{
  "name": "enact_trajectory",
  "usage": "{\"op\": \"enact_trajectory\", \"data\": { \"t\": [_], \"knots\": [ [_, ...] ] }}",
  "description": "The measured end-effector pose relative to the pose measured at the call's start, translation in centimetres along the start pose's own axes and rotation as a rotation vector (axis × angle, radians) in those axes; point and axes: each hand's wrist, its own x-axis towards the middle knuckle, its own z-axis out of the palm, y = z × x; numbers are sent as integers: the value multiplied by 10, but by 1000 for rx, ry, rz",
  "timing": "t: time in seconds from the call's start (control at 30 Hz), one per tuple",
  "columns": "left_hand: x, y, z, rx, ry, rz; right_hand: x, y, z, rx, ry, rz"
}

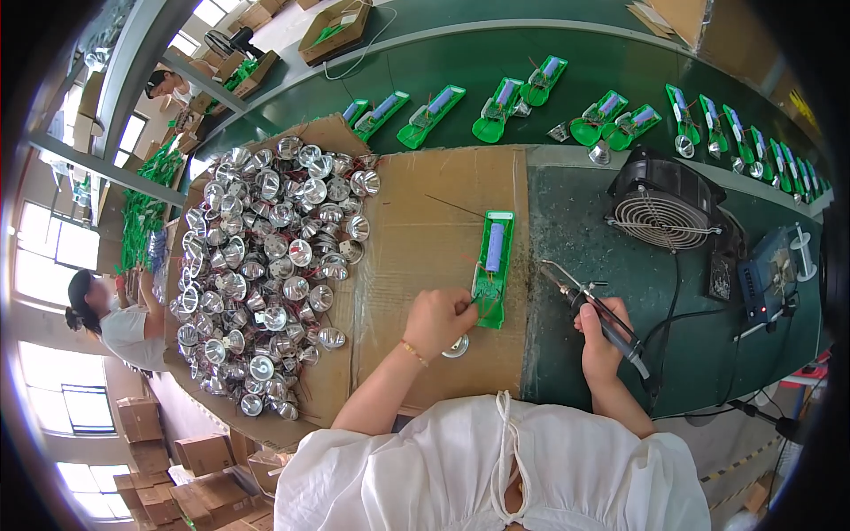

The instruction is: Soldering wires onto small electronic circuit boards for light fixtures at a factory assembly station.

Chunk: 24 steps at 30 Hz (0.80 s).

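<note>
Green plastic casing with a blue cylindrical cell (493, 265) lies flat on the brown cardboard sheet (425, 230) covering the counter, and your left hand (438, 320) is pinched narrow on the wires at its lower end. Your right hand (600, 341) is closed around a black-handled soldering iron (593, 310), tip angled toward the casing, near but apart. Heaped silver metal reflector cups (266, 265) sit left.

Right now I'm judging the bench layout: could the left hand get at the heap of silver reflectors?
Probably yes: the left hand rests by the green board, and only bare cardboard lies between it and the reflectors.
</note>
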Motion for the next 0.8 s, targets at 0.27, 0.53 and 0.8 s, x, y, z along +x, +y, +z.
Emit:
{"op": "enact_trajectory", "data": {
  "t": [0.27,0.53,0.8],
  "knots": [
    [100,-13,-56,-43,172,-22,6,-1,3,-42,-31,25],
    [274,-1,-97,512,344,23,4,-6,2,-19,-80,55],
    [338,21,-66,489,469,77,2,8,-4,-1,-84,34]
  ]
}}
